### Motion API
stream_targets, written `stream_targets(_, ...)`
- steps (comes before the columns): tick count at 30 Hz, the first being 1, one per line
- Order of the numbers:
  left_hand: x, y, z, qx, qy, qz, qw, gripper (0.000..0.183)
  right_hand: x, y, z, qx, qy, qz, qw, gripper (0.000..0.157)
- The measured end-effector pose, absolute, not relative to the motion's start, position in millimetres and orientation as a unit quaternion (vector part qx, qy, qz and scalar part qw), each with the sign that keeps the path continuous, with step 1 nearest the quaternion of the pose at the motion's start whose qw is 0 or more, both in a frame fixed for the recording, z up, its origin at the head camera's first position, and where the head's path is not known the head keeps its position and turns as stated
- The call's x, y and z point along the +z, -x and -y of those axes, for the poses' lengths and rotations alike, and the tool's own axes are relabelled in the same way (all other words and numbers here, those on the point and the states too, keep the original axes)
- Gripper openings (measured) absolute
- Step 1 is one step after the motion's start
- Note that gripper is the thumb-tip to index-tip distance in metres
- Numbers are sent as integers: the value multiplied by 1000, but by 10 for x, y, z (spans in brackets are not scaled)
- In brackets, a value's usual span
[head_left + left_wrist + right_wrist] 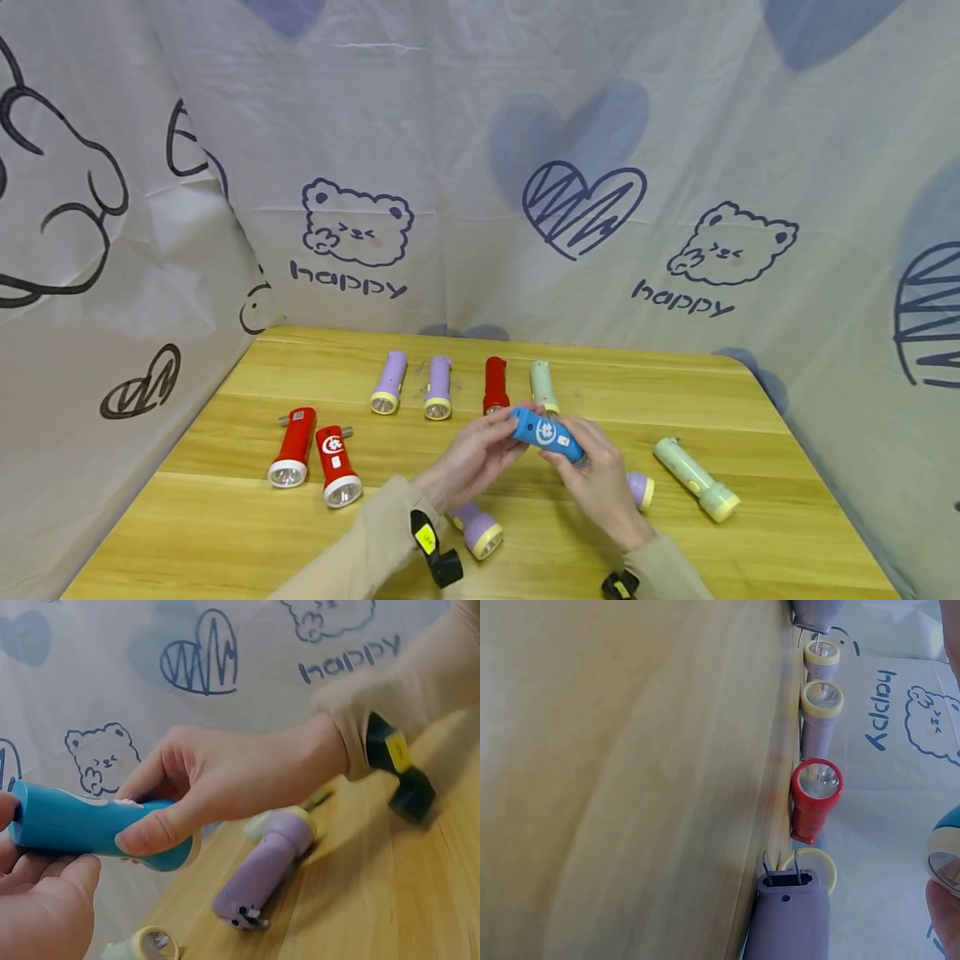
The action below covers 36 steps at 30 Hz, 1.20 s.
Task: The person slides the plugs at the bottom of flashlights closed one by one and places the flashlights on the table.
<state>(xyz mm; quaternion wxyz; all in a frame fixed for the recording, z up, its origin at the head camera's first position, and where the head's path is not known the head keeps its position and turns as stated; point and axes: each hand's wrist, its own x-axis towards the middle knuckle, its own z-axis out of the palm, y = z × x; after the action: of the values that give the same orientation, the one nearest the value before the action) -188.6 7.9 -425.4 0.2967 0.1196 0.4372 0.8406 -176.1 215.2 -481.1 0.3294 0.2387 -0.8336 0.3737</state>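
A blue flashlight [549, 434] with a white print on its side is held above the table between both hands. My left hand [480, 460] grips its tail end, the thumb at the end and the fingers underneath, as the left wrist view shows. My right hand [600, 479] holds the body near the head, thumb on one side. In the right wrist view only the lens end of the blue flashlight [946, 859] shows, at the right edge. Below the hands lie two purple flashlights, one by the left wrist [478, 530], the other partly behind the right hand [641, 490].
Two red flashlights [294, 450] with white rims lie at the left, metal prongs sticking out. Along the back lie two purple flashlights [438, 387], a red one [495, 383] and a pale green one [542, 383]. Another green flashlight [693, 477] lies at the right. A printed cloth hangs behind the table.
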Motion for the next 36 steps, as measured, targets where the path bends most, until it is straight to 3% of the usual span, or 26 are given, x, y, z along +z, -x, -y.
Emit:
stream_targets(16,-4339,1841,-46,775,-182,-539,273,50,-4773,1731,-2232,364,-252,840,314,45)
stream_targets(36,-4307,1747,13,574,-243,-770,135,41,-4735,1656,-2425,263,-271,896,232,37)
